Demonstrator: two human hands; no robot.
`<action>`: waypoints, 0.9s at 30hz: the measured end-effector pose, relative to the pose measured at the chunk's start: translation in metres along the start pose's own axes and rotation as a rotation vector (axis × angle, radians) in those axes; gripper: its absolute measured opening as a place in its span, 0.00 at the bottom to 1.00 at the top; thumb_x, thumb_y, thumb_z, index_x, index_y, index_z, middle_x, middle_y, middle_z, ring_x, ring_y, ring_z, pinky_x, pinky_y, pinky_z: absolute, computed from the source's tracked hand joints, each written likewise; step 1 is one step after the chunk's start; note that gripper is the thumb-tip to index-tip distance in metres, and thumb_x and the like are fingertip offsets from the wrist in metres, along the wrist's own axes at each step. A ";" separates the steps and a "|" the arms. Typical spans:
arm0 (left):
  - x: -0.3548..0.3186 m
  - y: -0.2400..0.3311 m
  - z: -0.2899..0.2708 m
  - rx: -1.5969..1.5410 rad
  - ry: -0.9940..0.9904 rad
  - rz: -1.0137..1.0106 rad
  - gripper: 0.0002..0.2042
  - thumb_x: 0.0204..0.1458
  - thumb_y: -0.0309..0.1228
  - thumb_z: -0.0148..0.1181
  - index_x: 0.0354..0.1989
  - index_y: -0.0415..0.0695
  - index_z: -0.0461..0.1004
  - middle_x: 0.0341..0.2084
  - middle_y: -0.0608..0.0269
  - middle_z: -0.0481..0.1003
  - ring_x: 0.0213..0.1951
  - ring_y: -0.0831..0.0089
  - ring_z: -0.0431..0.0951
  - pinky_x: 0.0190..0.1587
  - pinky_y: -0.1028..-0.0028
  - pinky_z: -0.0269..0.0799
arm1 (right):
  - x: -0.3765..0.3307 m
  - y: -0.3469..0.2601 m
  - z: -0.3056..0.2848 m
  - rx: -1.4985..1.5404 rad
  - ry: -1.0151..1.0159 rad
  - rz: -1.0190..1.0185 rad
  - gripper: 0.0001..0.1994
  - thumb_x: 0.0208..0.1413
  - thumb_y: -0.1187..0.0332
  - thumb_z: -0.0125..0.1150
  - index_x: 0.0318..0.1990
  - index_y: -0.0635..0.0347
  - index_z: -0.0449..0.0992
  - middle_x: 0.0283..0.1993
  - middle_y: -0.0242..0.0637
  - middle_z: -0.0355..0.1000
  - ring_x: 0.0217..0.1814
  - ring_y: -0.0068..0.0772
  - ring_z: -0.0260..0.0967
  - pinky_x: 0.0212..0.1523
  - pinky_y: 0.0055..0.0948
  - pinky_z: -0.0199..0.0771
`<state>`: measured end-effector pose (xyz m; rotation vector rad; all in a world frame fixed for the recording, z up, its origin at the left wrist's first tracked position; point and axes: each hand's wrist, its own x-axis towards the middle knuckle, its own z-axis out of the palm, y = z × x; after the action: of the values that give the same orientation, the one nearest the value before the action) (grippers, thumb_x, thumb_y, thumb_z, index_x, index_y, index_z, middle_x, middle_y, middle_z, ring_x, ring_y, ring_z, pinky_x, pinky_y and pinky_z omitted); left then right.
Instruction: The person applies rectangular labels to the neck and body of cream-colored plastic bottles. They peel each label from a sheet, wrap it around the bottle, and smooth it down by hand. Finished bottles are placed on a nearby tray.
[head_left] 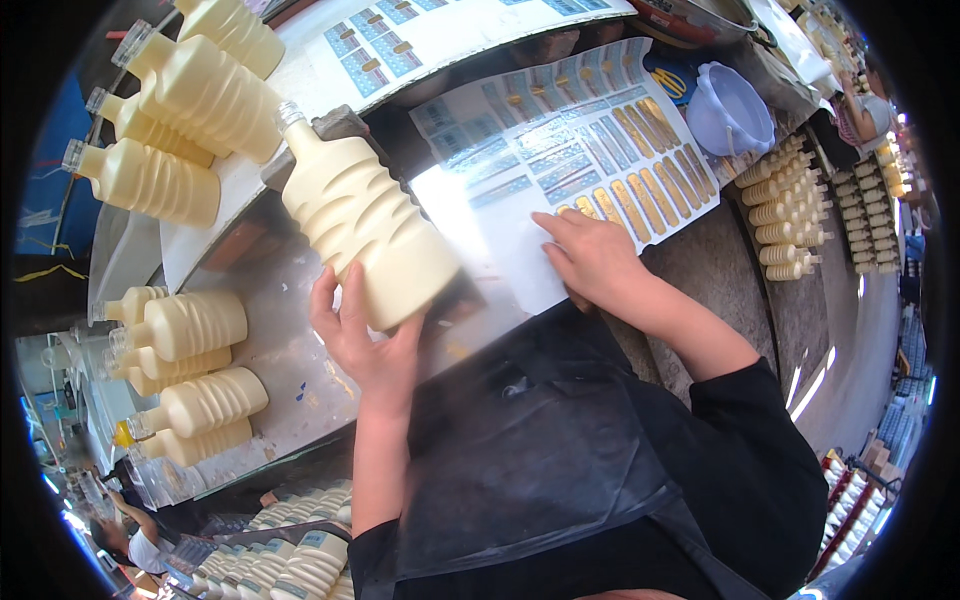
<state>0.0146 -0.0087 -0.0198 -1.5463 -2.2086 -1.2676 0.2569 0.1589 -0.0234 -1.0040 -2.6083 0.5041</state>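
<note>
A cream bottle with wavy ridges and a clear neck [365,220] leans on a dark block [340,125], its neck pointing away to the upper left. My left hand [365,335] is closed around its base, with fingers on the near side and the thumb at the bottom edge. My right hand [595,255] rests on a sheet of printed labels [590,145] with blue patterns and rows of gold strips. Its index finger is stretched out beside the lower gold strips and the thumb stands apart. The other fingers are partly hidden beneath the hand.
Cream bottles stand on the table at far left [170,190] and near left [200,400]. A white board [440,60] with more labels lies at the back. A lilac bucket [730,110] stands right of the sheet. Several bottles [785,210] stand farther right; others [270,570] sit below the table edge.
</note>
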 end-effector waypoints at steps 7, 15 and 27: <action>-0.002 0.006 -0.006 0.028 -0.047 -0.012 0.39 0.39 0.25 0.79 0.65 0.44 0.70 0.66 0.45 0.58 0.66 0.47 0.66 0.60 0.56 0.73 | 0.048 -0.010 0.020 -0.303 -0.201 0.140 0.30 0.49 0.72 0.66 0.61 0.72 0.70 0.40 0.50 0.76 0.38 0.53 0.79 0.37 0.44 0.79; -0.003 -0.003 -0.001 -0.039 -0.002 0.033 0.36 0.41 0.20 0.77 0.64 0.44 0.72 0.66 0.47 0.59 0.57 0.53 0.74 0.54 0.61 0.77 | -0.026 -0.028 0.007 -0.238 -0.282 0.003 0.26 0.52 0.75 0.59 0.62 0.70 0.71 0.29 0.44 0.75 0.31 0.49 0.78 0.28 0.43 0.76; -0.002 -0.006 -0.001 -0.103 0.025 -0.009 0.37 0.40 0.26 0.81 0.63 0.45 0.74 0.62 0.51 0.66 0.62 0.54 0.69 0.65 0.60 0.67 | -0.057 -0.026 -0.004 -0.182 -0.245 -0.192 0.24 0.57 0.66 0.66 0.60 0.64 0.73 0.30 0.40 0.69 0.29 0.43 0.75 0.28 0.40 0.75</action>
<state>0.0101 -0.0117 -0.0239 -1.5488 -2.1698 -1.4158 0.2837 0.1026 -0.0177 -0.7721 -2.9766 0.3679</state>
